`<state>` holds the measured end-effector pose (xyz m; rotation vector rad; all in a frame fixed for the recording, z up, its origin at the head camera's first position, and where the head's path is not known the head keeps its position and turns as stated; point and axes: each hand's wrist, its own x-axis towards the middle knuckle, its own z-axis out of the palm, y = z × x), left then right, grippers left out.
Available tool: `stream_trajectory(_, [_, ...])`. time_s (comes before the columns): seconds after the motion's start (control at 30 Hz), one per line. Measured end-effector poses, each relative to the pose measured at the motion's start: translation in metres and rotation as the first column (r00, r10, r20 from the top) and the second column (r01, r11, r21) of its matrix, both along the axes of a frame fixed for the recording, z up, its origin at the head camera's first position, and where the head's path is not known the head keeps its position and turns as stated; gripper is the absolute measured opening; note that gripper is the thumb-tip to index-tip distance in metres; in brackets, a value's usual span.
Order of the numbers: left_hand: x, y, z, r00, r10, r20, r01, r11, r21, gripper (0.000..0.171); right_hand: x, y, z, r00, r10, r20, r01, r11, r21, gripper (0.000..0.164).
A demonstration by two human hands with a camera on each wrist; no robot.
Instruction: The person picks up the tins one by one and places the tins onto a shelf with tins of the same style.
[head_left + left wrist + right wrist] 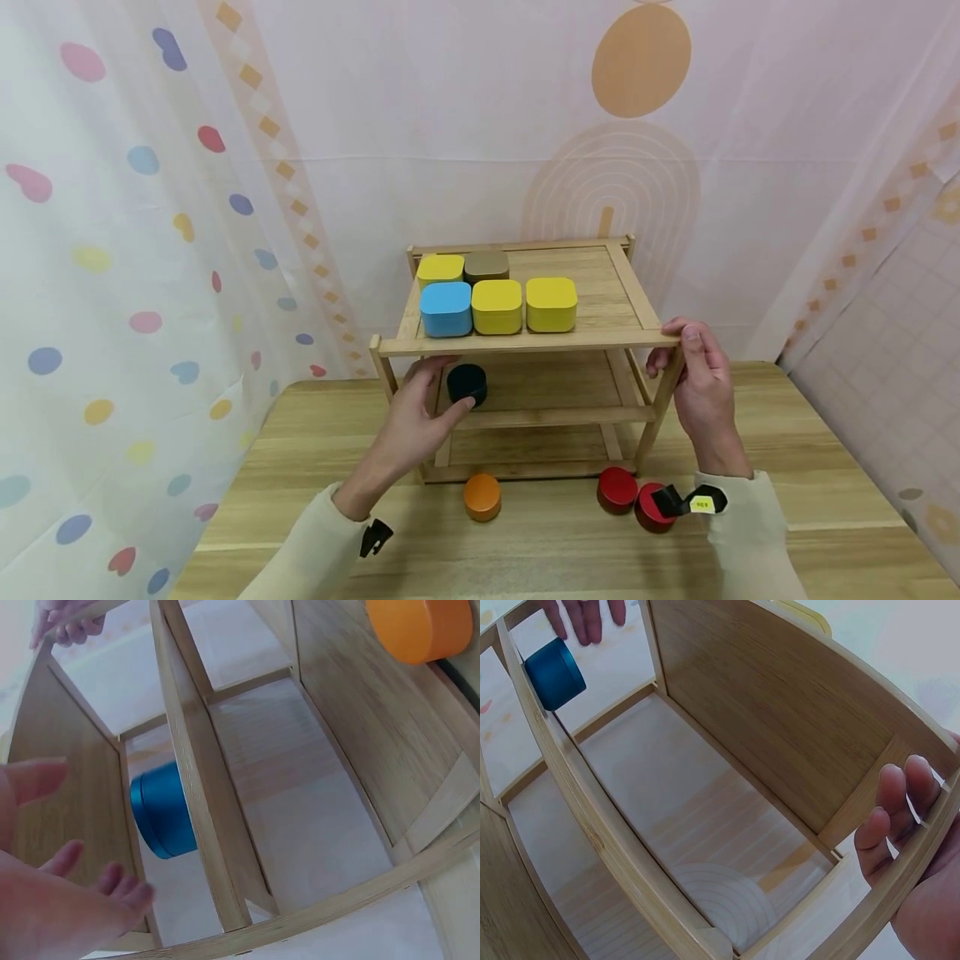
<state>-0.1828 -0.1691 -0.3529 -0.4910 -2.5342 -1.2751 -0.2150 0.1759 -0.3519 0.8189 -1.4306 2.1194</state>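
Observation:
A round dark blue tin (467, 385) stands on the middle shelf of a wooden three-tier rack (525, 342), near its left front. My left hand (415, 421) is beside the tin with thumb and fingers spread. In the left wrist view a gap shows between those fingers and the blue tin (165, 811). At the rack's front right corner, my right hand (702, 385) grips the top of the post, its fingers (891, 787) curled round the wood.
On the top shelf are a light blue tin (446, 310), several yellow tins (551, 305) and a brown tin (487, 265). An orange round tin (482, 497) and two red round tins (617, 490) lie on the table (555, 550) before the rack. A patterned curtain (420, 108) hangs behind.

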Motion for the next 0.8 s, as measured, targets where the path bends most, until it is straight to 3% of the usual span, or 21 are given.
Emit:
stream_trajectory(0.13, [0.008, -0.003, 0.0, 0.995, -0.007, -0.1, 0.013, 0.998, 0.058, 0.049, 0.0, 0.0, 0.0, 1.0, 0.003, -0.002, -0.003, 1.0, 0.0, 0.028])
stream_trajectory(0.23, [0.015, -0.005, -0.001, 0.992, -0.017, -0.122, 0.025, 0.997, 0.066, 0.047, 0.001, 0.0, 0.001, 1.0, 0.013, -0.01, -0.013, 1.0, -0.004, 0.029])
stream_trajectory(0.47, [0.031, -0.01, -0.008, 0.995, -0.091, -0.046, 0.094, 0.994, 0.06, 0.046, 0.001, 0.0, 0.001, 1.0, -0.003, -0.002, 0.003, 1.0, -0.007, 0.028])
stream_trajectory(0.57, [0.036, -0.015, -0.014, 0.99, -0.138, -0.026, 0.14, 0.985, 0.096, 0.045, 0.0, 0.0, 0.001, 1.0, 0.008, -0.003, -0.008, 1.0, -0.013, 0.028])
stream_trajectory(0.67, [0.04, -0.021, -0.022, 0.985, -0.174, -0.003, 0.173, 0.976, 0.131, 0.043, 0.0, 0.001, 0.001, 0.999, 0.034, -0.014, -0.034, 0.999, -0.019, 0.029])
stream_trajectory(0.8, [0.044, -0.029, -0.039, 0.984, -0.175, 0.044, 0.168, 0.977, 0.133, 0.039, -0.001, 0.001, 0.001, 0.998, 0.051, -0.026, -0.051, 0.998, -0.02, 0.029])
